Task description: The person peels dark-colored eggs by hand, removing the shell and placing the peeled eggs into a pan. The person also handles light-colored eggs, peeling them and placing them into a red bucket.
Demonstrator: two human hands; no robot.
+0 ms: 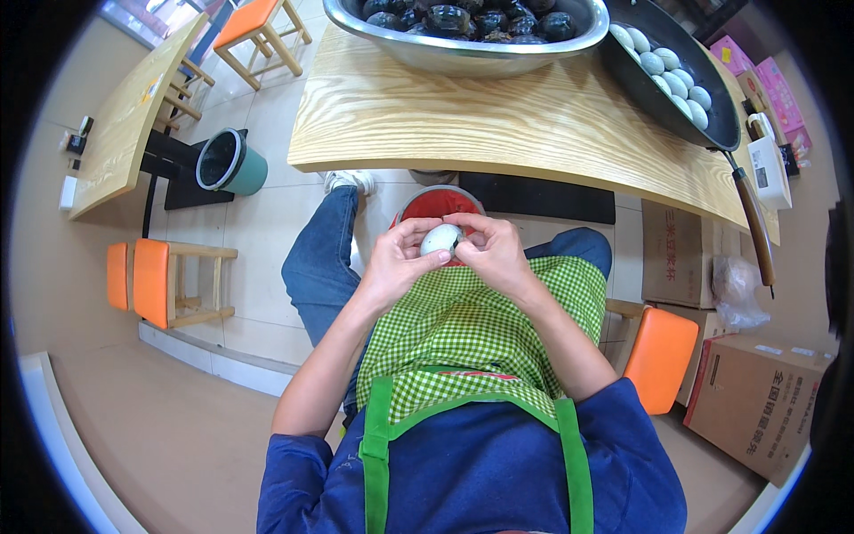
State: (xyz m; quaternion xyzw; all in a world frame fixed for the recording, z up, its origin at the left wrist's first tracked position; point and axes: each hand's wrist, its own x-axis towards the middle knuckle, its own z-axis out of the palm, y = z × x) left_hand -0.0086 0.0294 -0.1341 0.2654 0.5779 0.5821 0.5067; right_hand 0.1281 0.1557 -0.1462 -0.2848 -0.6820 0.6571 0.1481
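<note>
In front of my lap, my left hand point(396, 264) is closed around a pale blue-grey preserved egg point(439, 238). My right hand point(495, 255) pinches the egg's right end, where a dark patch shows at the shell. Directly below both hands is a red bucket point(414, 209), its inside mostly hidden by them. A large metal bowl point(463, 59) on the table holds many dark, glossy shelled eggs point(449, 20). To its right, a black frying pan point(721, 125) with a brown handle contains several pale eggs point(673, 84) in their shells.
The wooden table point(391, 111) has its near edge just beyond my knees. A white box-shaped device point(770, 173) sits at its right end. Cardboard boxes point(756, 396) and an orange chair point(660, 360) are on my right. A green bin point(233, 165) and orange stools point(153, 285) are leftward.
</note>
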